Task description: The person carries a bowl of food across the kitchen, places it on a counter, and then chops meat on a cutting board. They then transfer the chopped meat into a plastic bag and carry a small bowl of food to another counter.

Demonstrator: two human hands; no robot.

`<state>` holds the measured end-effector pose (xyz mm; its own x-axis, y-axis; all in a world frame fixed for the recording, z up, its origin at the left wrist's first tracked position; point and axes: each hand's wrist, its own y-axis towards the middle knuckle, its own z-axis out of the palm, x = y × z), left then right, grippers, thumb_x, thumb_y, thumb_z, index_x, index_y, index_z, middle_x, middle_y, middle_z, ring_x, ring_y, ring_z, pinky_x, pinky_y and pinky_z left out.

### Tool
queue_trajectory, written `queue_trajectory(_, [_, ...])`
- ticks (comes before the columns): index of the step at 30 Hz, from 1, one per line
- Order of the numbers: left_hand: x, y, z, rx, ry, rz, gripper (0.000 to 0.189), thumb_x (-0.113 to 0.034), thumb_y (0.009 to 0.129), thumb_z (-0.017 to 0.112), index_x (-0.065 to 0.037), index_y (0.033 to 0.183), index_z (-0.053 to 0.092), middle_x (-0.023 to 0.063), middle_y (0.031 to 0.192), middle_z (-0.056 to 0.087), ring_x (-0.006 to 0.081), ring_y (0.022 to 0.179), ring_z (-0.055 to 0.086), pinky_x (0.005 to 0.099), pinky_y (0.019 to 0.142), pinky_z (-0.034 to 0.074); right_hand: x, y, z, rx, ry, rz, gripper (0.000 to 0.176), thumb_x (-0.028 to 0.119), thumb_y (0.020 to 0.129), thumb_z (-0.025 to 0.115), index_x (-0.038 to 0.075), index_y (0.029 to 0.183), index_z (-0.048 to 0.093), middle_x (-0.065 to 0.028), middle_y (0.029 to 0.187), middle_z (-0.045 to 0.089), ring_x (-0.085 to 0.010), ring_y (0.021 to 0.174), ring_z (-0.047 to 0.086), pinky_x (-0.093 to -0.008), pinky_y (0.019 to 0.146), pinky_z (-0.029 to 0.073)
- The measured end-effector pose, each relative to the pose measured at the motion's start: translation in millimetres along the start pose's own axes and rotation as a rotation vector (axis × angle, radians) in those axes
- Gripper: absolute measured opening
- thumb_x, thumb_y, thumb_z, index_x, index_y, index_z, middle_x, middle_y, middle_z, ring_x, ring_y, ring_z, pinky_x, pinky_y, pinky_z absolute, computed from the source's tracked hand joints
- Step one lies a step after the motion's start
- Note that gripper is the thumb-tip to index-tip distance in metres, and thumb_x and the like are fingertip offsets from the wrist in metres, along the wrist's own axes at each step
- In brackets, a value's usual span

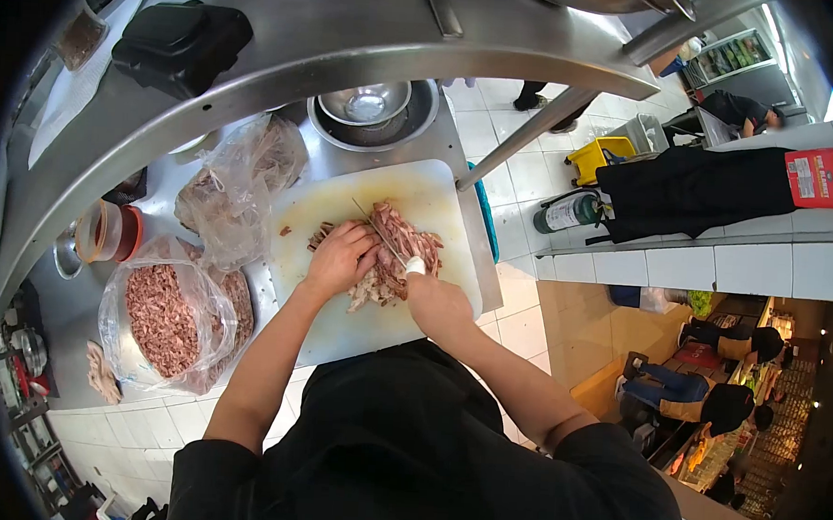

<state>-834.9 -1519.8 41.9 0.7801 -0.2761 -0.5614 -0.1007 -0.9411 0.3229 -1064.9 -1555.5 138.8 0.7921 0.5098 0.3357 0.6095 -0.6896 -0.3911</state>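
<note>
A pile of shredded cooked meat (401,238) lies on a white cutting board (314,325). My right hand (440,306) is wrapped round the white handle of a knife (380,232); its blade lies across the meat, pointing to the upper left. With fingers together and bent, my left hand (341,256) presses on the meat beside the blade. Small chopped bits show left of my left fingers. Left of the board stands an open plastic bag of chopped meat (162,317), and behind it another clear plastic bag (251,181) with brownish contents.
Steel bowls (371,131) stand behind the board, under a raised steel shelf (333,53) that carries a black container (181,45). At the left are round tubs (107,232) and a crumpled glove (103,373). A fire extinguisher (568,213) and other people are to the right.
</note>
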Motion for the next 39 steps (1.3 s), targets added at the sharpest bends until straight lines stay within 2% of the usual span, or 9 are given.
queue_trajectory(2, [-1, -2, 1, -0.004, 0.004, -0.003, 0.02, -0.016, 0.093, 0.076, -0.006, 0.11, 0.078, 0.0077, 0.122, 0.073, 0.0309, 0.12, 0.064, 0.0439, 0.106, 0.053, -11, 19, 33, -0.088, -0.009, -0.107, 0.018, 0.01, 0.099, 0.055, -0.001, 0.106, 0.068, -0.0236, 0.09, 0.077, -0.042, 0.084, 0.078, -0.0525, 0.075, 0.062])
queue_trajectory(5, [-3, -3, -1, 0.018, -0.012, -0.022, 0.021, -0.017, 0.093, 0.076, -0.007, 0.111, 0.079, 0.0074, 0.122, 0.072, 0.0304, 0.119, 0.063, 0.0426, 0.105, 0.052, -3, 41, 21, -0.081, -0.013, -0.091, 0.017, 0.01, 0.1, 0.055, 0.0, 0.105, 0.068, -0.0219, 0.09, 0.078, -0.041, 0.085, 0.078, -0.0522, 0.074, 0.062])
queue_trajectory(8, [-18, 2, -13, -0.12, 0.146, 0.05, 0.02, -0.012, 0.088, 0.08, -0.006, 0.107, 0.079, 0.008, 0.117, 0.073, 0.0306, 0.111, 0.065, 0.0431, 0.098, 0.053, 5, 21, -13, -0.053, -0.014, -0.088, 0.013, 0.009, 0.1, 0.056, 0.001, 0.103, 0.065, -0.0222, 0.084, 0.075, -0.0425, 0.08, 0.077, -0.0538, 0.071, 0.061])
queue_trajectory(15, [-7, -8, 5, -0.048, 0.017, -0.035, 0.019, -0.015, 0.09, 0.078, -0.007, 0.108, 0.079, 0.0069, 0.118, 0.074, 0.0287, 0.114, 0.065, 0.0424, 0.102, 0.052, -10, 26, 28, -0.042, 0.008, -0.078, 0.017, 0.011, 0.101, 0.055, -0.001, 0.103, 0.066, -0.0243, 0.088, 0.076, -0.0421, 0.083, 0.078, -0.0547, 0.074, 0.062])
queue_trajectory(18, [-2, -4, 0, -0.072, 0.001, 0.011, 0.019, -0.014, 0.09, 0.078, -0.005, 0.107, 0.078, 0.0082, 0.118, 0.074, 0.0299, 0.11, 0.066, 0.0434, 0.1, 0.055, -4, 42, 9, -0.162, 0.069, -0.169, 0.016, 0.011, 0.101, 0.055, -0.002, 0.104, 0.063, -0.0244, 0.084, 0.075, -0.0465, 0.079, 0.076, -0.0571, 0.071, 0.06])
queue_trajectory(23, [-3, -6, 4, -0.098, -0.007, 0.023, 0.016, -0.012, 0.089, 0.078, -0.003, 0.102, 0.078, 0.0099, 0.116, 0.074, 0.0309, 0.109, 0.067, 0.0421, 0.098, 0.057, 2, 4, -30, 0.061, -0.037, -0.056, 0.015, 0.009, 0.101, 0.054, 0.001, 0.105, 0.065, -0.0252, 0.09, 0.076, -0.0445, 0.083, 0.077, -0.0554, 0.074, 0.061])
queue_trajectory(28, [-3, -9, 4, -0.109, -0.039, 0.021, 0.017, -0.009, 0.088, 0.08, -0.003, 0.103, 0.078, 0.0112, 0.115, 0.074, 0.0323, 0.107, 0.068, 0.0427, 0.095, 0.057, -9, 32, 27, -0.032, 0.08, -0.094, 0.017, 0.01, 0.101, 0.052, -0.004, 0.103, 0.062, -0.0288, 0.088, 0.075, -0.0488, 0.085, 0.075, -0.06, 0.076, 0.059])
queue_trajectory(35, [0, -9, 2, -0.121, -0.051, 0.046, 0.017, -0.006, 0.086, 0.077, -0.002, 0.102, 0.076, 0.0125, 0.112, 0.073, 0.0334, 0.105, 0.067, 0.0427, 0.095, 0.057, 0, 10, -22, 0.023, 0.038, -0.065, 0.015, 0.009, 0.1, 0.054, 0.0, 0.103, 0.066, -0.0257, 0.092, 0.076, -0.0464, 0.086, 0.076, -0.0573, 0.077, 0.06])
queue_trajectory(39, [4, -10, 5, -0.082, -0.031, 0.028, 0.019, -0.007, 0.085, 0.077, -0.002, 0.103, 0.076, 0.0116, 0.115, 0.073, 0.032, 0.107, 0.067, 0.0418, 0.098, 0.056, -8, 29, 35, 0.019, 0.041, -0.043, 0.016, 0.009, 0.101, 0.053, -0.001, 0.104, 0.066, -0.0269, 0.093, 0.076, -0.0475, 0.089, 0.075, -0.0588, 0.079, 0.059])
